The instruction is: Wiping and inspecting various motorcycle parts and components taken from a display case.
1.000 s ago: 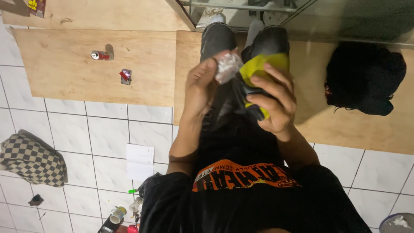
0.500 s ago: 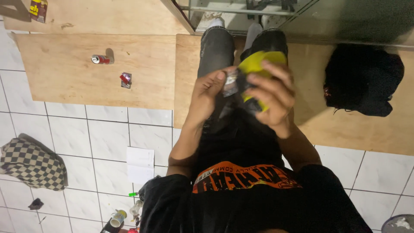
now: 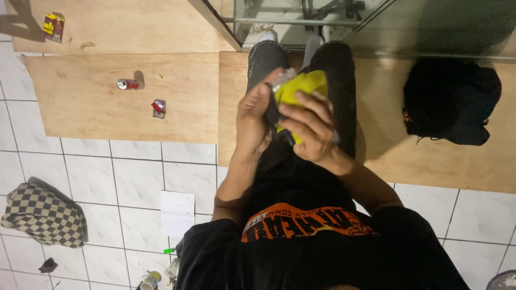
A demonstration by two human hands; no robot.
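Between both hands, yellow cloth (image 3: pixel 301 88) (bunched)

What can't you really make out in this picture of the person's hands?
- Head view: the yellow object is mostly covered by the right hand; its kind is unclear.
- The crinkly silvery piece by the left hand: too small.
- Grey round thing: cut off by the corner.

Makeshift workshop floor — white tiles (image 3: pixel 134 177), plywood sheets (image 3: pixel 107 96), spray cans (image 3: pixel 150 280), glass cabinet (image 3: pixel 376 27)
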